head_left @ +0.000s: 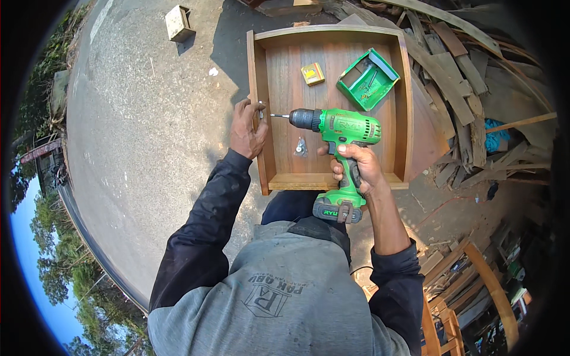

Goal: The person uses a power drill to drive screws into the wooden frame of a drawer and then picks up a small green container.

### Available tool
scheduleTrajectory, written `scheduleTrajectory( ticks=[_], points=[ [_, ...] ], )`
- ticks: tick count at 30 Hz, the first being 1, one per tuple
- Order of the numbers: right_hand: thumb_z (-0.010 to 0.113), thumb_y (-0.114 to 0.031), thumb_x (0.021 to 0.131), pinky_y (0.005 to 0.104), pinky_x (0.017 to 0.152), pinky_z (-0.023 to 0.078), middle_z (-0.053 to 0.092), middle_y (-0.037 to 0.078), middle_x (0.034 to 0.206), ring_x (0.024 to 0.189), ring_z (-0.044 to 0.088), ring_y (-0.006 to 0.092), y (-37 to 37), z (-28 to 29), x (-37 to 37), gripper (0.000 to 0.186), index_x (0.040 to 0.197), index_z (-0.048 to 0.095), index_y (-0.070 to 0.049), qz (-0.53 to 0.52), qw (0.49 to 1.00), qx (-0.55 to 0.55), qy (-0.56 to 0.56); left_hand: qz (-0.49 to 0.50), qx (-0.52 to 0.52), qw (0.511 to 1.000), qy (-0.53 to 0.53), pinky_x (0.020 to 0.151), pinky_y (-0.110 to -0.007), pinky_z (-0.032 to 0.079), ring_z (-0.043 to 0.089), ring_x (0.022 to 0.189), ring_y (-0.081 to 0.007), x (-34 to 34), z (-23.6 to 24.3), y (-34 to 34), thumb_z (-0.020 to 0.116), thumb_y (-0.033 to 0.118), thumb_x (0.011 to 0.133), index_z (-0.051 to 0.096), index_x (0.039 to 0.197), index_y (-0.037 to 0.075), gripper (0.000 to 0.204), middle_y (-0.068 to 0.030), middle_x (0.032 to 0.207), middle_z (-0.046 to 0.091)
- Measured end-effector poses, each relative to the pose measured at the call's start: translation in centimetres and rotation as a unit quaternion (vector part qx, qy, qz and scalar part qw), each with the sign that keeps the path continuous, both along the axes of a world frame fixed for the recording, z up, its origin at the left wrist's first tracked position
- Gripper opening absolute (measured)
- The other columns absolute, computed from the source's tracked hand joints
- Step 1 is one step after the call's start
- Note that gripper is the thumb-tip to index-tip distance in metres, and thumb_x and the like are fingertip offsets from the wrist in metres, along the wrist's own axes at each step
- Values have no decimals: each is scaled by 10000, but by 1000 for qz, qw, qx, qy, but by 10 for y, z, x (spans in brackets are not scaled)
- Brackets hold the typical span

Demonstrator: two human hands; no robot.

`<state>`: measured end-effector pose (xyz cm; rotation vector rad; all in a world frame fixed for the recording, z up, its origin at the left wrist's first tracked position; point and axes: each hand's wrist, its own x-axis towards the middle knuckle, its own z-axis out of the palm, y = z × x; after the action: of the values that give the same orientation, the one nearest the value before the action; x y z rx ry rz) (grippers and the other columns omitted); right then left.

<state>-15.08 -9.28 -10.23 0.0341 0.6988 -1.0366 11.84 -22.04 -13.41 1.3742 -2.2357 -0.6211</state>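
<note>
A wooden drawer-like box [329,180] lies open side up before me. My left hand [248,129] is at its left wall, fingers closed around the wall's upper edge and pressing a small silvery metal fitting [261,109] to the inner side. The fitting's exact kind is too small to tell. My right hand [359,166] grips the handle of a green cordless drill [350,126], its index finger by the trigger. The drill lies level over the box, and its thin bit [279,115] points left, with its tip close to the fitting.
Inside the box are a green open carton [369,80] with screws, a small yellow box [313,74] and a clear bag of small parts [301,147]. Scrap boards [451,77] are piled on the right. A small pale box [178,24] stands on the pavement [136,118].
</note>
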Motion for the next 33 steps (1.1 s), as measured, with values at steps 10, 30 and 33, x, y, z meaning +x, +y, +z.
scheduleTrajectory(
  ticks=[10,30,33],
  points=[
    [619,-96,870,286,480,517,647,229,1050,598,586,164,-29,0,0,418,1244,505,52,43,998,52,17,34,46,997,49,984,-453,441,520,1152,-427,-1,1,1,635,13,753,588,1126,23,376,-259,1209,498],
    [650,-73,854,278,484,525,660,217,1020,586,608,170,-43,4,-9,391,1198,541,79,88,994,55,33,41,43,997,44,943,-420,464,537,1095,-390,-4,6,2,627,-15,756,621,1104,50,354,-226,1192,486],
    [657,-66,846,281,489,529,661,216,1017,585,608,171,-48,7,-10,392,1193,542,76,93,994,52,29,41,41,997,41,929,-416,472,542,1086,-383,-3,5,2,627,-14,761,637,1069,49,314,-225,1196,487]
  ],
)
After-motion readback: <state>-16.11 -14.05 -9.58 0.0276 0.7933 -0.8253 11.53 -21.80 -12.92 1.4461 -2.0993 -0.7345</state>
